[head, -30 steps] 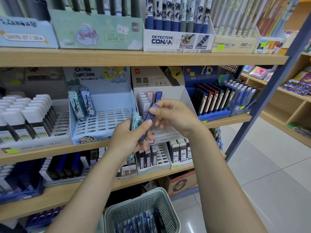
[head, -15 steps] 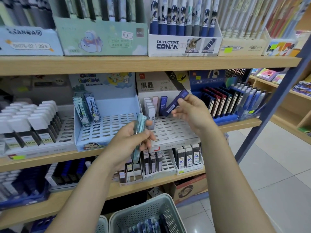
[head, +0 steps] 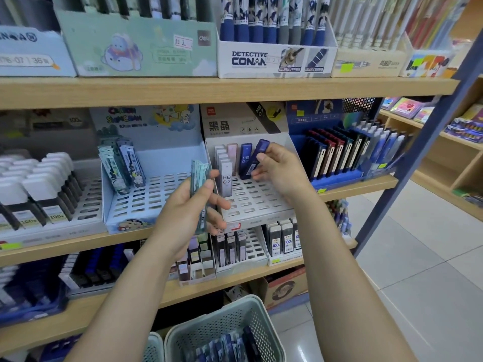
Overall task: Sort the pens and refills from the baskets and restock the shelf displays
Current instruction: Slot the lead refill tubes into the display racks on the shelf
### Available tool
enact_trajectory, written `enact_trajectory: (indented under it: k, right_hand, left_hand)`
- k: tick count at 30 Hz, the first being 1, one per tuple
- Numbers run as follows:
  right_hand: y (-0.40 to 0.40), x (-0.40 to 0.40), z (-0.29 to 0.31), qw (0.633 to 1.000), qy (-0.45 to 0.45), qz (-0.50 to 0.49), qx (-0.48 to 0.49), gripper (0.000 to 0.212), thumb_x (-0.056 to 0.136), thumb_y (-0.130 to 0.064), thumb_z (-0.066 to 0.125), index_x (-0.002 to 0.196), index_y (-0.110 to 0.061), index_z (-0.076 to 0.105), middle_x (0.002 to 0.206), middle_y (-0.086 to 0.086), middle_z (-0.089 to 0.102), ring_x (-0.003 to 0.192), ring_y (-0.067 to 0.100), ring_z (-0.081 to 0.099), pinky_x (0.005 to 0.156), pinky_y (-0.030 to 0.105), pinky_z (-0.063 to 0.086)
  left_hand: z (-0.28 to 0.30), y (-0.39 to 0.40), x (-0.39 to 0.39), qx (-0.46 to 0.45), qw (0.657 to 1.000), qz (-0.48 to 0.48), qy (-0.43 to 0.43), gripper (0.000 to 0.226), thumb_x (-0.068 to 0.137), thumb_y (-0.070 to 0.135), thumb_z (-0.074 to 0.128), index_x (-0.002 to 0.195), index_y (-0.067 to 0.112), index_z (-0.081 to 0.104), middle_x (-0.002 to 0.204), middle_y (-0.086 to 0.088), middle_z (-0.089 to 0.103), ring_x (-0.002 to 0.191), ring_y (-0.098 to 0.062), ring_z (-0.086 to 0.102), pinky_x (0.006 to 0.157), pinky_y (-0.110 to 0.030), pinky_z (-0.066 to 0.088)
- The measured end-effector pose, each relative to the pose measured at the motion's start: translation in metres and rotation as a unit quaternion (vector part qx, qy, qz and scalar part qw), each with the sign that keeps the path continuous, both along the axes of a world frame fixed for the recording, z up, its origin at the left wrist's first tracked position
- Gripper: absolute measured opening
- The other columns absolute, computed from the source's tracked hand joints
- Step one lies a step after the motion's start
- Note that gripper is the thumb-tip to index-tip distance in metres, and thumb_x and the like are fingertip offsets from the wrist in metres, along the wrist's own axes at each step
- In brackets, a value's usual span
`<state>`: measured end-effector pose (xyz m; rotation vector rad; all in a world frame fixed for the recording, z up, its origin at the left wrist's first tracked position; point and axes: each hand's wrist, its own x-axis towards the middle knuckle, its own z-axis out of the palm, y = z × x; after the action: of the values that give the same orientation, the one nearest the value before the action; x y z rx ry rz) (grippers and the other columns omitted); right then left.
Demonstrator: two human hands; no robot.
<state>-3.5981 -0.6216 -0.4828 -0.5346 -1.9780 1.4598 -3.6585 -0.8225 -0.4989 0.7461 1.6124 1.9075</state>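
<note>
- Wooden shop shelves [head: 235, 91] stocked with stationery fill the head view, and a pale tiled floor [head: 418, 283] is seen to the right.
- On the middle shelf, a white slotted display tray [head: 251, 202] is flanked by a light blue cartoon tray [head: 146, 202] on one side and a dark blue rack of refill cases [head: 339, 155] on the other.
- Upright white refill cases marked HB 07 [head: 226, 178], one pink case [head: 232, 155] and one dark blue case [head: 245, 160] are stood at the back left of the white tray.
- A dark blue refill case [head: 260, 155] is pinched between thumb and curled fingers of the right hand [head: 279, 173]; it is tilted and held just beside the standing blue case, over the tray's back row.
- A bundle of pale green refill packs [head: 200, 184] is gripped upright in the left hand [head: 188, 215], its fingers wrapped round the packs, in front of the gap between the two trays.
- Below the arms, a grey-green perforated basket [head: 261, 325] holding more dark blue cases [head: 227, 346] is seen, with the rim of a second basket [head: 154, 346] just beside it.
</note>
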Motion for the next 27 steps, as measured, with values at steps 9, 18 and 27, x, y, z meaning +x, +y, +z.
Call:
enact_trajectory:
  k: [9, 18, 27]
  right_hand:
    - [-0.003, -0.006, 0.002, 0.988, -0.091, -0.005, 0.121, 0.018, 0.101, -0.014, 0.053, 0.108, -0.022, 0.067, 0.083, -0.009, 0.064, 0.072, 0.010, 0.062, 0.073, 0.026, 0.054]
    - [0.005, -0.003, -0.002, 0.978, -0.078, -0.127, 0.144, 0.012, 0.089, -0.028, 0.074, 0.081, -0.023, 0.065, 0.077, -0.007, 0.066, 0.073, 0.008, 0.061, 0.066, 0.026, 0.049]
    - [-0.035, 0.030, 0.044, 0.993, -0.052, 0.100, 0.044, 0.028, 0.096, -0.029, 0.066, 0.086, -0.003, 0.070, 0.066, 0.001, 0.064, 0.053, 0.014, 0.053, 0.049, 0.024, 0.039]
  left_hand:
    - [-0.006, 0.003, -0.002, -0.033, 0.998, 0.039, 0.022, 0.028, 0.104, 0.033, 0.050, 0.118, 0.008, 0.052, 0.065, 0.003, 0.060, 0.047, -0.015, 0.044, 0.040, -0.023, 0.028]
    - [-0.004, 0.001, 0.000, 0.005, 1.000, 0.014, -0.008, 0.019, 0.106, 0.020, 0.048, 0.120, 0.009, 0.051, 0.072, -0.005, 0.063, 0.054, -0.016, 0.053, 0.042, -0.023, 0.034]
    - [0.000, 0.000, 0.008, 0.020, 0.999, -0.025, 0.000, 0.032, 0.093, 0.036, 0.057, 0.116, 0.015, 0.064, 0.070, -0.009, 0.066, 0.048, -0.023, 0.057, 0.048, -0.031, 0.047]
